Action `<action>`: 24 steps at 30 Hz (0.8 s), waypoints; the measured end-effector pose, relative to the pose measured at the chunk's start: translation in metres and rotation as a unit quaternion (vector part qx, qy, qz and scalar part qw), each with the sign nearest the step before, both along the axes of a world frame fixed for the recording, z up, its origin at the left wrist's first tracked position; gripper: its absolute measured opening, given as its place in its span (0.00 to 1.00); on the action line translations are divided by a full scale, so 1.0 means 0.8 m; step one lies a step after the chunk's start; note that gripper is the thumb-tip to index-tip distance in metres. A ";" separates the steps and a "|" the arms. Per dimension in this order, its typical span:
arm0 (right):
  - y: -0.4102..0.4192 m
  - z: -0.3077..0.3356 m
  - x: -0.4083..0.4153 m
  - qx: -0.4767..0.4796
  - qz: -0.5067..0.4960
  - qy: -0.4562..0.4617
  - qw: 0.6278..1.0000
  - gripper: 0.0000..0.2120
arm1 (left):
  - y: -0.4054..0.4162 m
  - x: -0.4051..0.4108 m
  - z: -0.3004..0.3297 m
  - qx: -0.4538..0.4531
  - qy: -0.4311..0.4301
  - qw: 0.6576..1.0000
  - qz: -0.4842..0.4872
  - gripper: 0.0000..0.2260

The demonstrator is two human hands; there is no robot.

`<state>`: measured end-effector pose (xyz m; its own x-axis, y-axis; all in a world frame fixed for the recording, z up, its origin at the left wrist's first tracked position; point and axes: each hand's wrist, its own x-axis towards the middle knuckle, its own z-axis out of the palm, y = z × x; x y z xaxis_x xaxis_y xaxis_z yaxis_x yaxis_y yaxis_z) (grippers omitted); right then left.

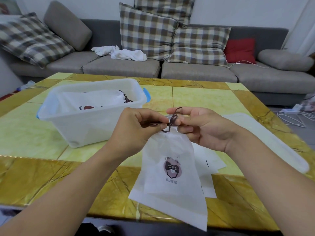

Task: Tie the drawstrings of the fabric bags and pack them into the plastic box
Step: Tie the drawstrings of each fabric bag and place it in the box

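Glossy stone-look tiles in yellow and veined ochre make up the low table (pixel 196 97), behind which a long grey fabric sofa (pixel 119 67) is seen, loaded with plump checked cushions (pixel 146 31), a red cushion (pixel 241 51) and a rumpled white cloth (pixel 122 52).

At the centre, a thin white fabric bag (pixel 170 176) is held up above the table's near edge, hanging down from its gathered neck. Its material looks soft and slightly translucent, with a stitched hem along the bottom and a round pink-and-black printed emblem above lettering on the front. A dark brown cord, the drawstring (pixel 171 122), is bunched at the neck. One strand is pinched between the thumb and fingertips of the left hand (pixel 136 126), whose fingers are curled closed on it. The other end is gripped by the right hand (pixel 202 128), its thumb and forefinger pressed together on the cord, with a short tail sticking up above them. Whether a knot has been fully formed cannot be told.

To the left, a cloudy translucent plastic box (pixel 92 123) with rounded corners and blue handle clips is set on the table. Inside it, 1 packed bag (pixel 95 103) of the same white fabric is laid flat, its brown cord lying at the far end.

To the right, a translucent rectangular lid (pixel 272 140) rests flat on the table. Beneath the hanging bag, more flat white bags (pixel 209 166) are stacked on the tiles.
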<state>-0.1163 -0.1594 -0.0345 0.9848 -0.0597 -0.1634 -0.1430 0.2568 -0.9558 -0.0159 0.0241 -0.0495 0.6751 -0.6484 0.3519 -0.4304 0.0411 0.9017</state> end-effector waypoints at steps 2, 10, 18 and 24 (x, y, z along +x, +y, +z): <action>-0.001 0.002 0.001 0.020 0.023 0.012 0.999 0.17 | 0.000 0.000 0.001 -0.010 0.005 1.000 0.004 0.06; 0.009 0.006 0.001 -0.081 0.029 0.047 0.995 0.12 | -0.001 -0.003 0.002 -0.008 -0.022 1.000 -0.006 0.08; 0.018 0.001 0.002 -0.270 -0.017 -0.032 0.962 0.08 | 0.000 -0.003 0.000 -0.001 0.004 1.000 0.001 0.08; 0.020 0.004 0.002 -0.440 -0.029 -0.118 0.890 0.01 | 0.000 0.002 0.002 0.020 0.238 0.971 -0.010 0.11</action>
<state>-0.1145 -0.1432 -0.0310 0.9763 -0.1148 0.1834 0.0775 -0.6060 -0.7917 -0.0140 0.0237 -0.0478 0.7426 -0.6693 -0.0240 0.0369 0.0052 0.9993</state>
